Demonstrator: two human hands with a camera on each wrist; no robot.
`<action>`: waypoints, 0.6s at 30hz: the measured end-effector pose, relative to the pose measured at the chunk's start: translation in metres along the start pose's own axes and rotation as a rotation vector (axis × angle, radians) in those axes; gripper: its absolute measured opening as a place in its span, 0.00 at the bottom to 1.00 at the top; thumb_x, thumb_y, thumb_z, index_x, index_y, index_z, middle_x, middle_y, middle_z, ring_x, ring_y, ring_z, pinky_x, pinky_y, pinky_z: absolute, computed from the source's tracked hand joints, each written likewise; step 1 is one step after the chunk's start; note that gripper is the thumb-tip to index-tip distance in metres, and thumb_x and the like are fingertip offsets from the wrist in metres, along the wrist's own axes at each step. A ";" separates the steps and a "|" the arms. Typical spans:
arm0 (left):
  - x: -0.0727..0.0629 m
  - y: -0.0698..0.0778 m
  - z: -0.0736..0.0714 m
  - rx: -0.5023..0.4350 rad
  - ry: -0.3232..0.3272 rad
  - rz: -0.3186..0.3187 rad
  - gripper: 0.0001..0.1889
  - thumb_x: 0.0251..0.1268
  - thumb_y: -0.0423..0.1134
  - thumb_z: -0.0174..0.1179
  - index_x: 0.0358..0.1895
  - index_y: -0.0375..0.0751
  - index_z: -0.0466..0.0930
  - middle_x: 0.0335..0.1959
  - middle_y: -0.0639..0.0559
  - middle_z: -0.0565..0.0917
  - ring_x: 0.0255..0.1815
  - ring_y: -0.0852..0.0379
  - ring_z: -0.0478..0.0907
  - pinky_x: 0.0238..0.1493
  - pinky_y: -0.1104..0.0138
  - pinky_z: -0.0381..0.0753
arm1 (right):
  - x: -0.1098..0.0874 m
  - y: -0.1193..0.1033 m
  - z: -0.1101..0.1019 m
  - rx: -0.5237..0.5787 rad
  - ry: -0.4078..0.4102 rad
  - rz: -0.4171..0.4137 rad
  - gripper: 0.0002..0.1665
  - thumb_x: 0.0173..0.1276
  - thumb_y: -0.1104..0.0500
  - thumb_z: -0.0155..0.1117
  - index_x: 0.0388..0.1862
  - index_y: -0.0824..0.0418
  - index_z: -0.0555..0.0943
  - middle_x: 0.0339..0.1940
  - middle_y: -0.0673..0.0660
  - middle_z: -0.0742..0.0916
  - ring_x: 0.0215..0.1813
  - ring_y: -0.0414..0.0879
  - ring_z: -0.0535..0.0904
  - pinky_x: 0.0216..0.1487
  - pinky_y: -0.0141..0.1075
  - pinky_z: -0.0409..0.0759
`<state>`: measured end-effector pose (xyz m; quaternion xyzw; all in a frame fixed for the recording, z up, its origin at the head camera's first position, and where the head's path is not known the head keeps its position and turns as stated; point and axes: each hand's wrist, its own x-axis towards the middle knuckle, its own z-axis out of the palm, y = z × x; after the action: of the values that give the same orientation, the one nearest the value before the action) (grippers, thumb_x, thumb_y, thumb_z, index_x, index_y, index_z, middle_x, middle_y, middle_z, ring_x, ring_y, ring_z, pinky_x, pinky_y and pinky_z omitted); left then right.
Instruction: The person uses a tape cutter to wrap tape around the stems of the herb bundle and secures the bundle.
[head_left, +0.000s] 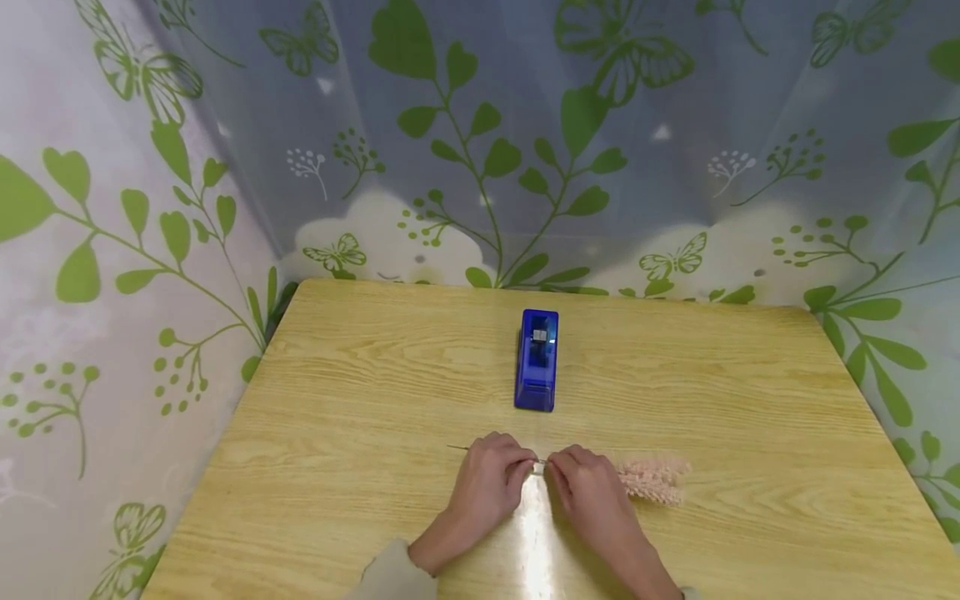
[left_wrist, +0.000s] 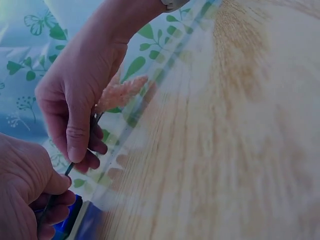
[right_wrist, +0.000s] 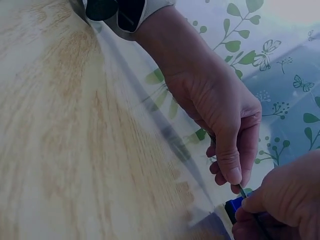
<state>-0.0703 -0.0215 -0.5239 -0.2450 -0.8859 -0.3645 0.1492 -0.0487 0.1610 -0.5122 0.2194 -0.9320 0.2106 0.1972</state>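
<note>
A thin dark stem (left_wrist: pixel 69 168) with a fluffy pale-pink flower head (head_left: pixel 654 478) is held level between the two hands, low over the table. My left hand (head_left: pixel 489 479) pinches the stem between thumb and fingers, its bare end poking out to the left. Close beside it, my right hand (head_left: pixel 592 496) pinches the stem nearer the flower, which sticks out past that hand to the right. Between the fingertips shows a small white patch (head_left: pixel 538 469). Straight ahead of the hands stands a blue tape dispenser (head_left: pixel 536 362).
The wood-grain table (head_left: pixel 360 375) spreads around the hands. Behind and beside it hang curtains (head_left: pixel 480 167) with green leaves and butterflies. A bright streak of light falls on the tabletop between the forearms.
</note>
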 end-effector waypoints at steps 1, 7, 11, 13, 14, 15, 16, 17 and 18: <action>0.000 0.000 0.000 -0.003 0.000 -0.002 0.05 0.58 0.28 0.73 0.34 0.43 0.93 0.30 0.56 0.88 0.33 0.58 0.82 0.40 0.64 0.79 | 0.000 -0.001 0.000 -0.007 -0.011 0.009 0.04 0.63 0.69 0.75 0.33 0.64 0.87 0.32 0.53 0.87 0.32 0.46 0.84 0.35 0.41 0.83; 0.000 0.000 -0.001 -0.023 -0.001 -0.024 0.06 0.59 0.27 0.72 0.35 0.42 0.93 0.31 0.55 0.88 0.34 0.57 0.82 0.41 0.62 0.81 | 0.000 -0.002 0.002 -0.039 -0.016 0.024 0.03 0.63 0.69 0.75 0.34 0.64 0.87 0.31 0.54 0.87 0.32 0.46 0.83 0.34 0.40 0.81; 0.000 0.001 -0.001 -0.010 -0.001 -0.033 0.04 0.60 0.30 0.73 0.36 0.43 0.92 0.31 0.56 0.87 0.33 0.59 0.81 0.40 0.65 0.81 | -0.001 0.000 0.002 -0.018 0.027 0.005 0.07 0.57 0.71 0.78 0.34 0.64 0.89 0.31 0.53 0.88 0.31 0.45 0.84 0.32 0.37 0.80; 0.000 0.001 0.000 0.001 -0.002 -0.031 0.03 0.62 0.32 0.73 0.36 0.43 0.92 0.30 0.56 0.87 0.33 0.60 0.81 0.40 0.65 0.80 | 0.000 0.002 0.002 -0.012 0.040 -0.003 0.07 0.56 0.71 0.78 0.33 0.63 0.90 0.31 0.53 0.89 0.30 0.46 0.84 0.32 0.37 0.80; 0.000 0.002 0.001 0.014 -0.004 -0.027 0.02 0.63 0.33 0.72 0.37 0.43 0.92 0.30 0.56 0.87 0.33 0.60 0.81 0.40 0.66 0.80 | 0.000 0.002 0.002 -0.011 0.043 -0.007 0.08 0.55 0.71 0.78 0.33 0.63 0.90 0.31 0.53 0.89 0.31 0.46 0.85 0.32 0.37 0.80; 0.000 0.002 0.001 0.027 -0.009 -0.020 0.02 0.65 0.34 0.71 0.37 0.43 0.92 0.30 0.56 0.86 0.33 0.60 0.81 0.39 0.66 0.81 | 0.000 0.003 0.001 -0.011 0.047 -0.009 0.08 0.55 0.71 0.78 0.33 0.63 0.90 0.31 0.53 0.89 0.31 0.46 0.85 0.32 0.37 0.80; 0.000 0.002 0.001 0.039 -0.015 -0.013 0.02 0.66 0.34 0.71 0.37 0.42 0.92 0.30 0.55 0.86 0.32 0.59 0.81 0.39 0.66 0.81 | 0.001 0.003 0.001 -0.010 0.050 -0.011 0.08 0.55 0.71 0.78 0.33 0.63 0.90 0.32 0.53 0.89 0.31 0.46 0.85 0.32 0.37 0.80; 0.001 0.002 0.002 0.049 -0.022 -0.005 0.02 0.67 0.34 0.70 0.37 0.42 0.92 0.30 0.55 0.86 0.32 0.58 0.81 0.38 0.65 0.81 | 0.001 0.003 0.001 -0.010 0.054 -0.015 0.08 0.55 0.71 0.78 0.33 0.63 0.90 0.32 0.53 0.89 0.31 0.46 0.85 0.32 0.38 0.80; 0.001 0.003 0.002 0.056 -0.030 0.002 0.03 0.68 0.34 0.69 0.37 0.41 0.91 0.30 0.55 0.86 0.32 0.58 0.81 0.38 0.65 0.81 | 0.001 0.003 0.001 -0.010 0.056 -0.018 0.07 0.55 0.71 0.77 0.33 0.63 0.90 0.32 0.53 0.89 0.31 0.46 0.85 0.32 0.37 0.80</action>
<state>-0.0696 -0.0186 -0.5231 -0.2472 -0.8976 -0.3359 0.1430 -0.0514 0.1633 -0.5132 0.2210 -0.9251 0.2101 0.2263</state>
